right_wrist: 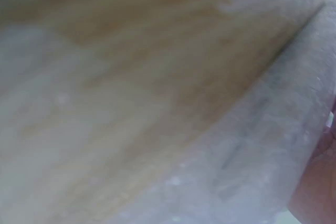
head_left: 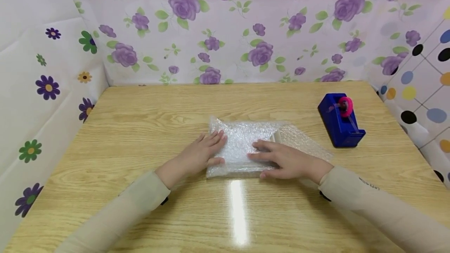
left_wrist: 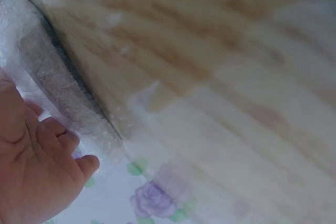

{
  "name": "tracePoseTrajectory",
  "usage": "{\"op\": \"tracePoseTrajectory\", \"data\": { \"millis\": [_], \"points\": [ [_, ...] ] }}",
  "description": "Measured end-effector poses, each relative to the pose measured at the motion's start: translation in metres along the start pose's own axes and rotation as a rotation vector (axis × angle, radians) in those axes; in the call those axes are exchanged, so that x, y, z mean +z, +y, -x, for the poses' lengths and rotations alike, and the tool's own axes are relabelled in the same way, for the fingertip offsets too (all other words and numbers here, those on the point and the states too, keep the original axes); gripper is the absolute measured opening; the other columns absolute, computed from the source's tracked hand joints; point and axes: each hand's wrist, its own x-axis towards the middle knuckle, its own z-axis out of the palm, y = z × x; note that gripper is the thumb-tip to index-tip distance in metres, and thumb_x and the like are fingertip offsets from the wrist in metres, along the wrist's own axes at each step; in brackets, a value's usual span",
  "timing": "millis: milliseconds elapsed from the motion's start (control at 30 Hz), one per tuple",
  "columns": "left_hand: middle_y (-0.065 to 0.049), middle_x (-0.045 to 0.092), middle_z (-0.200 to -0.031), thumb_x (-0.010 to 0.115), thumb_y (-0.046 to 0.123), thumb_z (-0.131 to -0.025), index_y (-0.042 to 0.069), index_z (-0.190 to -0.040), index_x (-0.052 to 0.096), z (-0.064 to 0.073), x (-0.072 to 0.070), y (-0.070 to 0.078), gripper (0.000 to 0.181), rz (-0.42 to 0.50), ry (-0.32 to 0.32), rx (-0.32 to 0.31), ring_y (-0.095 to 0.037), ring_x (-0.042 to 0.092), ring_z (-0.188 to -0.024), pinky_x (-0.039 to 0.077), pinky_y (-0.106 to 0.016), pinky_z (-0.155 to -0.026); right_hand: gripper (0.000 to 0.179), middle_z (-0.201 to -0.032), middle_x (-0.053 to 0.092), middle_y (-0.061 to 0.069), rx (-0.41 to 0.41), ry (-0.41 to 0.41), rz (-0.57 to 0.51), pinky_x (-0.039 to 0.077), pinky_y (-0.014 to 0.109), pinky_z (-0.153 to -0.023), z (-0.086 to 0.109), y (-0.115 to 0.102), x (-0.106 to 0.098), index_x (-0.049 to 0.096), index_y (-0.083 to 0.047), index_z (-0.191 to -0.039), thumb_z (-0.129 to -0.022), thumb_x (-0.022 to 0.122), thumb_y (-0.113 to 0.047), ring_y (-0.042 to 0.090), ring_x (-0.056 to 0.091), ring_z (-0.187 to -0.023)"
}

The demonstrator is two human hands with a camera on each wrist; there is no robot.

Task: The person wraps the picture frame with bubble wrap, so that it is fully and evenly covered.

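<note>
A flat, roughly rectangular bundle in clear bubble wrap (head_left: 240, 136) lies on the wooden table. At its right end a pale edge (head_left: 276, 136) of the wrapped item peeks out; the wrap covers the rest. My left hand (head_left: 197, 154) rests on the bundle's left end, fingers spread loosely. Across the right part lies my right hand (head_left: 286, 160), its fingers extended over the top of the wrap. The left wrist view has the bundle's wrapped side (left_wrist: 63, 77) beside the hand (left_wrist: 37, 171). In the right wrist view, blurred wrap (right_wrist: 252, 145) fills the lower right.
A loose flap of bubble wrap (head_left: 304, 141) extends to the right of the bundle. Beyond it stands a blue tape dispenser (head_left: 338, 124) with a pink-cored roll (head_left: 346, 106). Flowered sheeting (head_left: 232, 30) hangs behind the wooden table (head_left: 154, 108), with patterned sheets at both sides.
</note>
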Motion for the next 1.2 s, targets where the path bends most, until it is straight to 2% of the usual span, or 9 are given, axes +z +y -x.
{"op": "tracePoseTrajectory", "data": {
  "millis": [100, 200, 367, 500, 600, 733, 1033, 1200],
  "points": [
    [-0.012, 0.003, -0.159, 0.038, 0.046, -0.100, 0.017, -0.152, 0.019, -0.0002, 0.0015, -0.0005, 0.063, 0.025, -0.042, -0.011, -0.028, 0.002, -0.147, 0.008, -0.057, -0.117, 0.059, -0.152, 0.033, 0.014, 0.020, -0.026, -0.044, 0.033, 0.058, -0.108, -0.0001, 0.0016, -0.0024, 0.047, -0.024, -0.141, -0.090, 0.058, -0.050, 0.037, 0.029, -0.140],
    [-0.010, 0.002, -0.159, 0.035, 0.048, -0.100, 0.022, -0.152, 0.019, -0.0012, 0.0020, 0.0002, 0.060, 0.022, -0.055, -0.021, -0.027, 0.000, -0.148, 0.006, -0.057, -0.117, 0.059, -0.153, 0.032, 0.014, 0.011, -0.037, -0.071, 0.031, 0.059, -0.108, 0.0006, 0.0035, -0.0047, 0.047, -0.023, -0.141, -0.089, 0.060, -0.048, 0.037, 0.027, -0.141],
    [-0.009, 0.004, -0.160, 0.032, 0.050, -0.100, 0.023, -0.152, 0.019, -0.0023, 0.0033, 0.0010, 0.060, -0.058, -0.054, -0.022, -0.027, 0.003, -0.148, 0.007, -0.059, -0.117, 0.060, -0.151, 0.033, 0.016, -0.029, -0.029, -0.056, 0.031, 0.060, -0.108, 0.0011, 0.0067, -0.0038, 0.048, -0.021, -0.141, -0.088, 0.063, -0.045, 0.039, 0.027, -0.140],
    [-0.005, 0.006, -0.160, 0.029, 0.049, -0.101, 0.019, -0.153, 0.016, -0.0033, 0.0041, 0.0011, 0.061, -0.124, -0.055, 0.011, -0.025, 0.005, -0.148, 0.006, -0.056, -0.118, 0.060, -0.152, 0.033, 0.014, -0.021, -0.028, -0.057, 0.031, 0.061, -0.108, 0.0011, 0.0077, -0.0027, 0.048, -0.022, -0.141, -0.088, 0.064, -0.045, 0.039, 0.025, -0.141],
    [-0.004, 0.006, -0.160, 0.029, 0.048, -0.102, 0.020, -0.153, 0.015, -0.0037, 0.0042, 0.0015, 0.060, -0.116, -0.066, 0.035, -0.024, 0.004, -0.148, 0.003, -0.054, -0.118, 0.060, -0.152, 0.032, 0.014, -0.016, -0.035, -0.064, 0.029, 0.061, -0.109, 0.0004, 0.0071, -0.0036, 0.048, -0.022, -0.141, -0.087, 0.064, -0.045, 0.039, 0.024, -0.142],
    [-0.003, 0.003, -0.160, 0.027, 0.050, -0.101, 0.028, -0.153, 0.015, -0.0043, 0.0034, 0.0030, 0.057, -0.083, -0.091, 0.029, -0.023, 0.001, -0.148, 0.000, -0.054, -0.118, 0.060, -0.153, 0.032, 0.014, -0.005, -0.046, -0.071, 0.028, 0.062, -0.109, -0.0004, 0.0066, -0.0051, 0.048, -0.022, -0.141, -0.088, 0.064, -0.044, 0.039, 0.023, -0.142],
    [-0.007, 0.008, -0.160, 0.028, 0.047, -0.102, 0.033, -0.151, 0.022, -0.0055, 0.0009, 0.0067, 0.051, -0.131, -0.091, 0.027, -0.027, 0.005, -0.148, 0.005, -0.056, -0.118, 0.054, -0.151, 0.032, 0.017, 0.015, -0.044, -0.129, 0.028, 0.065, -0.107, -0.0024, 0.0052, -0.0051, 0.050, -0.019, -0.139, -0.089, 0.064, -0.036, 0.043, 0.023, -0.141],
    [-0.010, 0.009, -0.159, 0.029, 0.045, -0.102, 0.035, -0.149, 0.027, -0.0060, 0.0004, 0.0073, 0.048, -0.117, -0.086, 0.045, -0.030, 0.006, -0.147, 0.006, -0.057, -0.117, 0.054, -0.151, 0.032, 0.017, 0.034, -0.058, -0.154, 0.028, 0.064, -0.107, -0.0028, 0.0053, -0.0066, 0.051, -0.018, -0.138, -0.089, 0.064, -0.036, 0.043, 0.023, -0.141]
  ]
}}
